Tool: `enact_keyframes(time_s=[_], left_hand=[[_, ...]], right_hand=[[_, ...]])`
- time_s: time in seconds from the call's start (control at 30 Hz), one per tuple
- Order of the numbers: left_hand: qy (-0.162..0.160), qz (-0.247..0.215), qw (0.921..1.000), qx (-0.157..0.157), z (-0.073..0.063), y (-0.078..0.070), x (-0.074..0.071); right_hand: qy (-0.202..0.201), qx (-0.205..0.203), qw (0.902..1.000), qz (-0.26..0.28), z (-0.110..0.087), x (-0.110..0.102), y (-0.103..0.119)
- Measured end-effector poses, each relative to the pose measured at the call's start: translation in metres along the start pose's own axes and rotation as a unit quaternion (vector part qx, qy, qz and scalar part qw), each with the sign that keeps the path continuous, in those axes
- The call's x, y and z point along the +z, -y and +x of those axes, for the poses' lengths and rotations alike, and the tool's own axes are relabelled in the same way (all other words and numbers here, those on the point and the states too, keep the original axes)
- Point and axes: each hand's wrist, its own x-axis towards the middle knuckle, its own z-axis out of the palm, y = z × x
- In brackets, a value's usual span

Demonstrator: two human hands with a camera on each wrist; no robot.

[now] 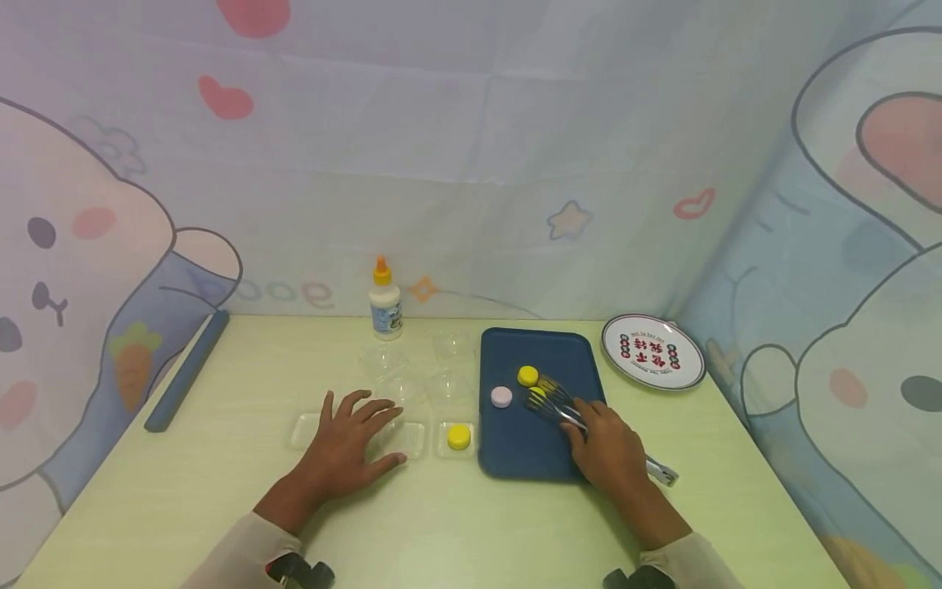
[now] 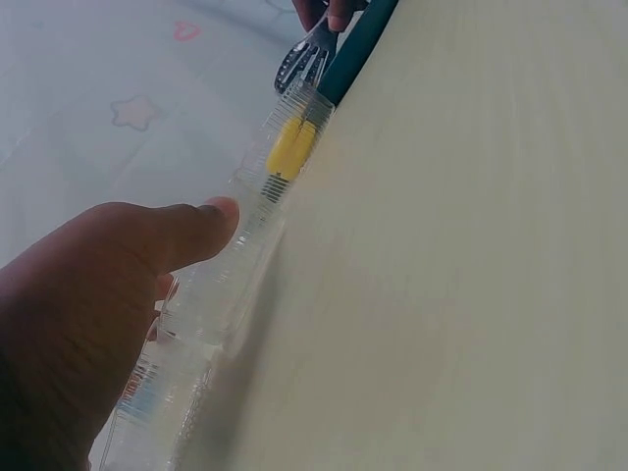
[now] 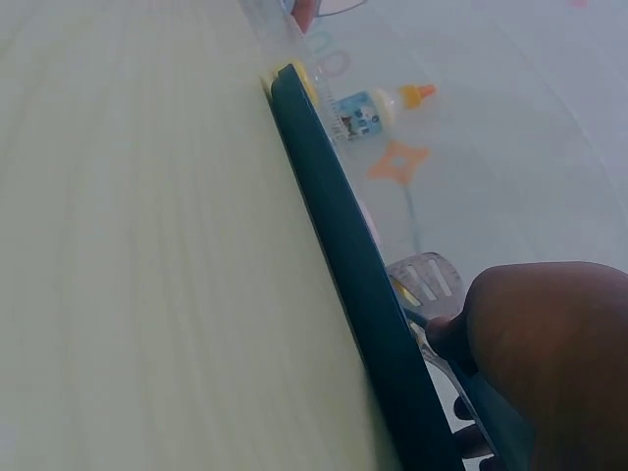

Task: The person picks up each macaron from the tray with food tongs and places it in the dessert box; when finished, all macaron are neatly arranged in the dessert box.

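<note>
Gripping tongs point(image 1: 570, 415) over the blue tray point(image 1: 518, 450) is the right hand point(image 1: 607, 446), the left hand point(image 1: 346, 446) spread apart

Left sleeve point(image 1: 239, 558): pale beige, plain. Right sleeve point(image 1: 692, 562): same. Left wrist unit point(image 1: 302, 570): black, chunky, small red patch point(image 1: 274, 564). Right wrist unit point(image 1: 639, 579): black, partly cut off.

A hand could pass over the near bench point(image 1: 449, 532) between left hand point(image 1: 349, 446) and right hand point(image 1: 607, 450); farther back, the clear plastic container point(image 1: 449, 388), glue bottle point(image 1: 386, 315), dark-blue tray point(image 1: 518, 454) and plate point(image 1: 655, 356) obstruct.
</note>
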Motion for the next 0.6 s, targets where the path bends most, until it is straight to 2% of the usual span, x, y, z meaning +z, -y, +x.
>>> enact_keyframes(time_s=[0.3, 0.6], left_hand=[[-0.001, 0.003, 1.0, 0.003, 0.0003, -0.001, -0.0007], [-0.001, 0.005, 1.0, 0.002, 0.0011, -0.0026, -0.0021]], right_hand=[[-0.022, -0.007, 0.9997, 0.0, -0.0014, 0.0001, 0.0011], [-0.097, -0.06, 0.9935, 0.009, -0.001, 0.0008, 0.0059]])
